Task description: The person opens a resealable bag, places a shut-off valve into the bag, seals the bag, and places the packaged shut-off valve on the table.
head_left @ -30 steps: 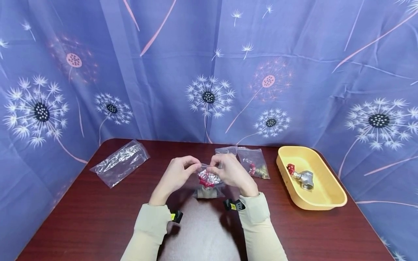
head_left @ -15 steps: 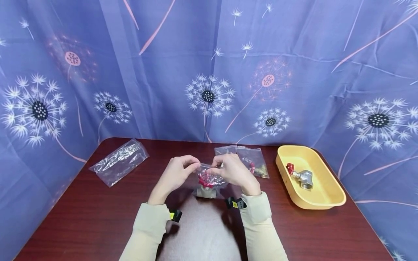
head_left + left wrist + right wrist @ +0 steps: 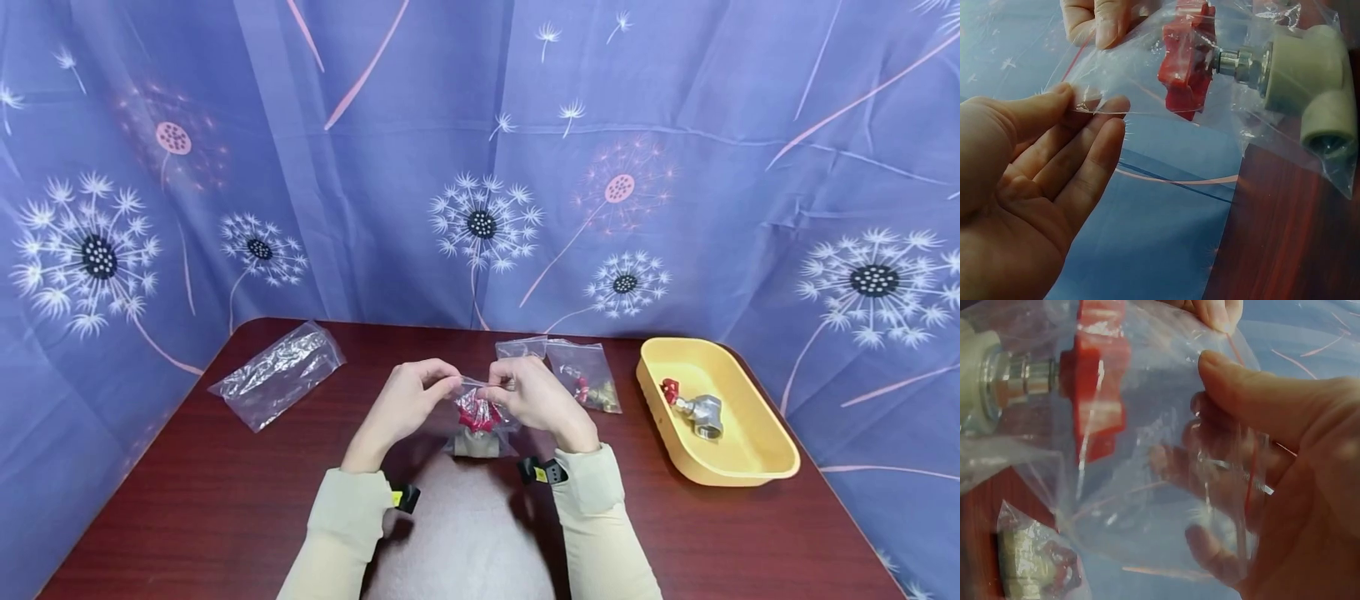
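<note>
A valve with a red handwheel and a pale grey-green body stands inside a clear zip bag, in the middle of the table. Above the handwheel, my left hand pinches one end of the bag's top edge between thumb and fingers. The other end is pinched by my right hand, a short way off. In the right wrist view the remaining right fingers show through the clear plastic. A red line runs along the bag near its mouth.
At right stands a yellow tray with a metal valve that has a red handle. Behind my right hand lies a bag of brass-coloured and red parts. A flat clear bag lies at the back left.
My hands stay at the bag's top edge with only slight shifts. The plastic over the handwheel has moved, and its red shows more plainly than one second ago.
</note>
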The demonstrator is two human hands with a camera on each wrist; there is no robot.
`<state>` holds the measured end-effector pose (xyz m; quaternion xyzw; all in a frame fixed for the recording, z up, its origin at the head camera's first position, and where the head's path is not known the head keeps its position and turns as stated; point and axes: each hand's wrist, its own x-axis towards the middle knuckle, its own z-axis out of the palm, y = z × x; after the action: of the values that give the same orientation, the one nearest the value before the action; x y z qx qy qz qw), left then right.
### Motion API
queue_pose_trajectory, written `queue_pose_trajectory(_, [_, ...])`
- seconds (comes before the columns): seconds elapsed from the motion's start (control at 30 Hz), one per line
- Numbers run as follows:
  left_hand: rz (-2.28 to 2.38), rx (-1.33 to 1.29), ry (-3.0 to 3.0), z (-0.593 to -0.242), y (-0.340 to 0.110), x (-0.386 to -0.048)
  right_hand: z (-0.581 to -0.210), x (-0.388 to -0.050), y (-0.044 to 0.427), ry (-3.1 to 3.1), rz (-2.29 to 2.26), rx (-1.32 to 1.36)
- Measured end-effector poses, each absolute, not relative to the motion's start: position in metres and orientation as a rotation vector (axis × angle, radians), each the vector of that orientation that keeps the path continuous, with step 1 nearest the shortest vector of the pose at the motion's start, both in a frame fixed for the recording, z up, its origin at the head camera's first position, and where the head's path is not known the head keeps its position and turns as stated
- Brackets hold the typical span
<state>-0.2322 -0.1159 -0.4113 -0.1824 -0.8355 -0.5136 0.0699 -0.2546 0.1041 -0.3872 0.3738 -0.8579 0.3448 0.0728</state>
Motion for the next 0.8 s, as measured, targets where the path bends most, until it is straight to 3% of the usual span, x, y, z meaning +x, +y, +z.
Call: queue_pose_trajectory(0.8, [-1.536, -0.531, -2.514, -0.4107, -0.117, -0.2329, -0.3884, -0.2595, 0.1139, -2.644, 1.134, 1.067])
